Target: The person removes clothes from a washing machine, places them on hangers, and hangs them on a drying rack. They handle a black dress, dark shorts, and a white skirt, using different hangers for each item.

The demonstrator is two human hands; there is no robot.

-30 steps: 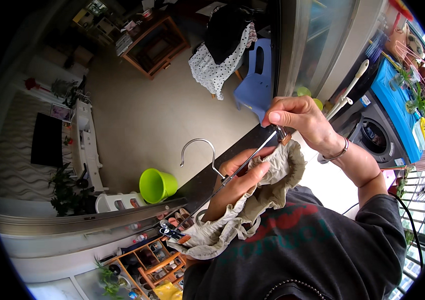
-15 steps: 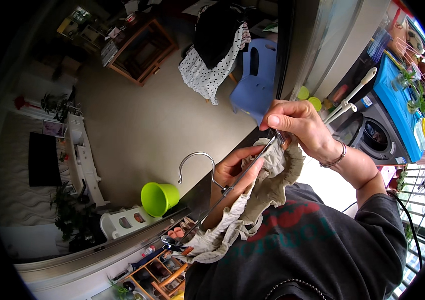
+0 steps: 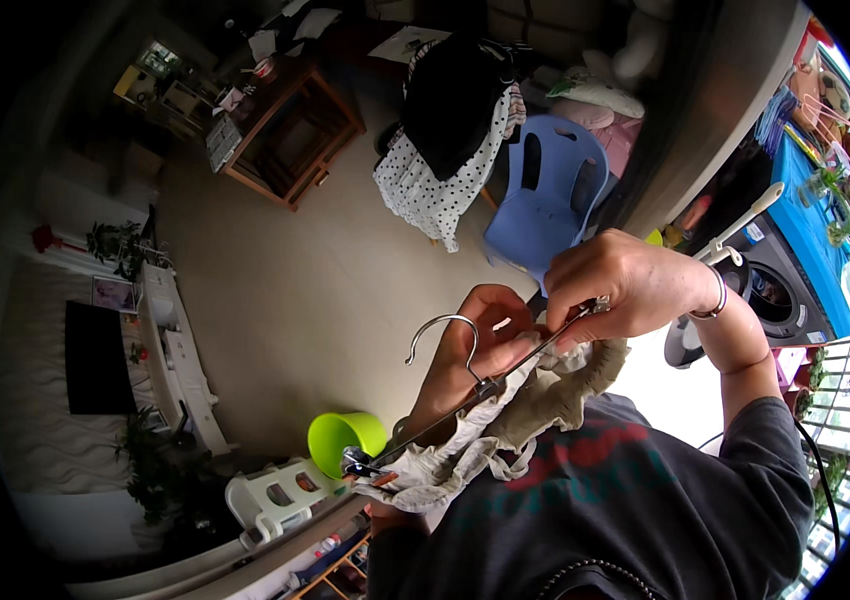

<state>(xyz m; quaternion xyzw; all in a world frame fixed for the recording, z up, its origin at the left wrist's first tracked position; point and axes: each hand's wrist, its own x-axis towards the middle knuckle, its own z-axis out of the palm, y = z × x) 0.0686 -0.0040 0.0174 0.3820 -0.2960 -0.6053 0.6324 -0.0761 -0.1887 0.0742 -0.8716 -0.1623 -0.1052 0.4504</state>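
Observation:
A metal clip hanger (image 3: pixel 488 386) slants in front of my chest, its curved hook toward the room. A beige garment with ruffled edges (image 3: pixel 535 415) hangs along its bar. The clip (image 3: pixel 357 462) at the lower left end sits at the garment's edge. My right hand (image 3: pixel 630 285) is closed around the hanger's other end, by the second clip (image 3: pixel 600 304). My left hand (image 3: pixel 485 325) reaches up behind the bar, its thumb and fingers pinching the garment's top edge beside the right fingertips. The bar and fabric partly cover the left hand.
A blue plastic chair (image 3: pixel 543 210) stands ahead, beside a polka-dot cloth (image 3: pixel 430 190) under a black one. At the lower left are a green bucket (image 3: pixel 345 440) and a white plastic stool (image 3: pixel 275 500). A washing machine (image 3: pixel 780 290) stands at the right, near a door frame.
My right hand has come down over the hanger's end and its clip. My left fingers have shifted up along the bar toward it. The view has turned slightly, showing more of the chair.

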